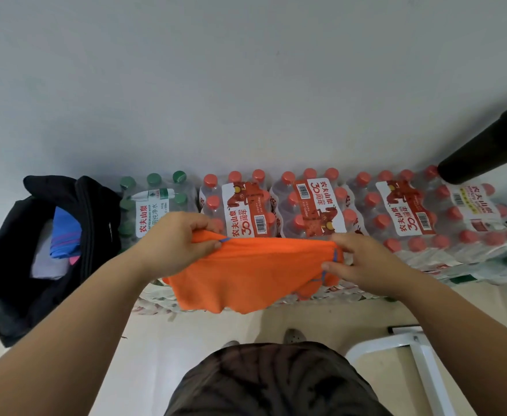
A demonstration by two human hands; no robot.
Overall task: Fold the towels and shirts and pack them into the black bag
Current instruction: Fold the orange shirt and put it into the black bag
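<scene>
Orange towel (246,274) hides bottle packs (306,205) behind; both hands' fingers, left (183,235) and right (363,259), pinched shut on its top corners. Bag (21,265) open at left, contents partly hidden.

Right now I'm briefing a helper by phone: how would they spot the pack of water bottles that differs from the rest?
Along the white wall runs a row of shrink-wrapped bottle packs. Go to its left end, beside the open black fabric bag. That green-capped pack stands out: every other pack has red caps.
</scene>
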